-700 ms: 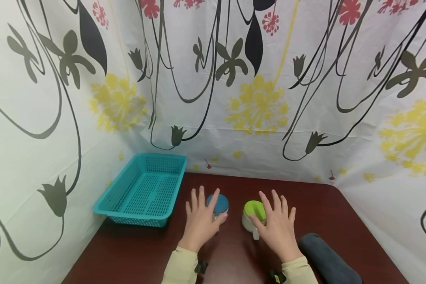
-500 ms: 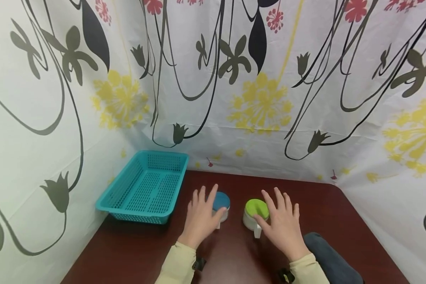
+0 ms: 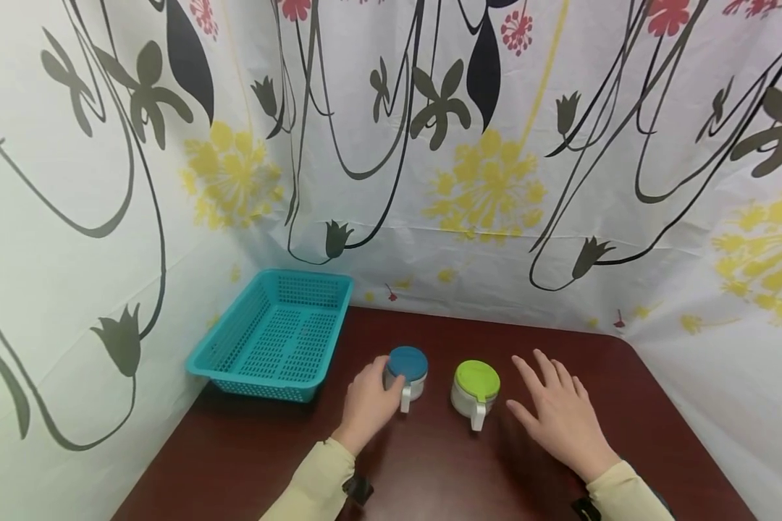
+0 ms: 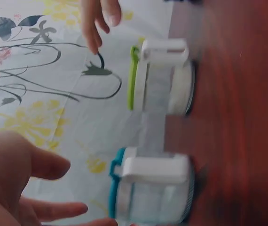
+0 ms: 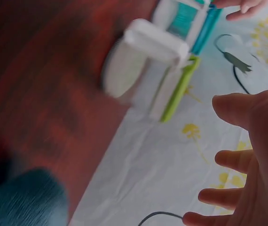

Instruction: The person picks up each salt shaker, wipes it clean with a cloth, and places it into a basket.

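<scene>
The blue-lidded clear jar (image 3: pixel 407 365) with a white handle stands upright on the dark red table. My left hand (image 3: pixel 368 401) is beside its left side in the head view. The left wrist view shows that hand's thumb (image 4: pixel 51 165) and fingers spread near the lid, with a gap between thumb and jar. To the right stands a green-lidded jar (image 3: pixel 476 383), also with a white handle and some pale contents low inside (image 5: pixel 124 70). My right hand (image 3: pixel 560 409) hovers to the right of it, fingers spread, holding nothing.
A turquoise plastic basket (image 3: pixel 280 340) stands at the table's back left. White floral cloth (image 3: pixel 391 181) hangs behind and along both sides. A dark bluish fabric object (image 5: pixel 26 200) lies near the right wrist, mostly hidden by the sleeve in the head view.
My right hand has moved right, away from the green-lidded jar. My left hand has come lower beside the blue-lidded jar, its fingers drawn in. The head view has shifted slightly.
</scene>
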Action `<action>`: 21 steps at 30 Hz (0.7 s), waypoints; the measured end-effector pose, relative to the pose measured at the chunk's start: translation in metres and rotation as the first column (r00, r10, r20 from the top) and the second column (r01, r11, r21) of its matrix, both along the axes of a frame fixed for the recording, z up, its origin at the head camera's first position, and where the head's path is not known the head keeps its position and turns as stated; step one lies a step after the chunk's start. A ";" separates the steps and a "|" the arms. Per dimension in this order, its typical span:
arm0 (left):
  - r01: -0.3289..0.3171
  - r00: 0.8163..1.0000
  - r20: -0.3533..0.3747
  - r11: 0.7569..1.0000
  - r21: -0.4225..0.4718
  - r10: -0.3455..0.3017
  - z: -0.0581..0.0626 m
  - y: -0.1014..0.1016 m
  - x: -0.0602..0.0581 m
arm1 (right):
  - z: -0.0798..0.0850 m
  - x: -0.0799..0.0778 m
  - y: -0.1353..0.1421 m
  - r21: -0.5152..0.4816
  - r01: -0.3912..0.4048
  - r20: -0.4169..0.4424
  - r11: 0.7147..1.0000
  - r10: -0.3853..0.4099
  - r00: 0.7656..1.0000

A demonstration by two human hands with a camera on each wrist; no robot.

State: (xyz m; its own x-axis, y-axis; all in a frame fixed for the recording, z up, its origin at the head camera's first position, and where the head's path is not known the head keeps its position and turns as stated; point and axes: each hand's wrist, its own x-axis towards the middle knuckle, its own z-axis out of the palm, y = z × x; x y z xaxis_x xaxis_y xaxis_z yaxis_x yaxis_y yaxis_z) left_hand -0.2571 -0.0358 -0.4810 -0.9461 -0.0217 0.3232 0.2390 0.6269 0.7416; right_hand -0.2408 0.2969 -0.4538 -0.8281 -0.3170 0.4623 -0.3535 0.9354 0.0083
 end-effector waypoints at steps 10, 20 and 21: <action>-0.004 0.981 0.189 0.974 0.227 -0.040 -0.014 0.006 -0.005 | -0.007 0.009 0.037 0.095 0.041 0.109 0.995 -0.051 0.993; -0.031 0.896 0.398 0.866 0.499 -0.198 -0.022 0.005 -0.005 | -0.030 0.030 0.077 0.158 0.092 0.252 0.983 -0.130 0.959; -0.038 0.893 0.405 0.862 0.506 -0.198 -0.022 0.005 -0.006 | -0.033 0.033 0.080 0.162 0.094 0.266 0.982 -0.135 0.954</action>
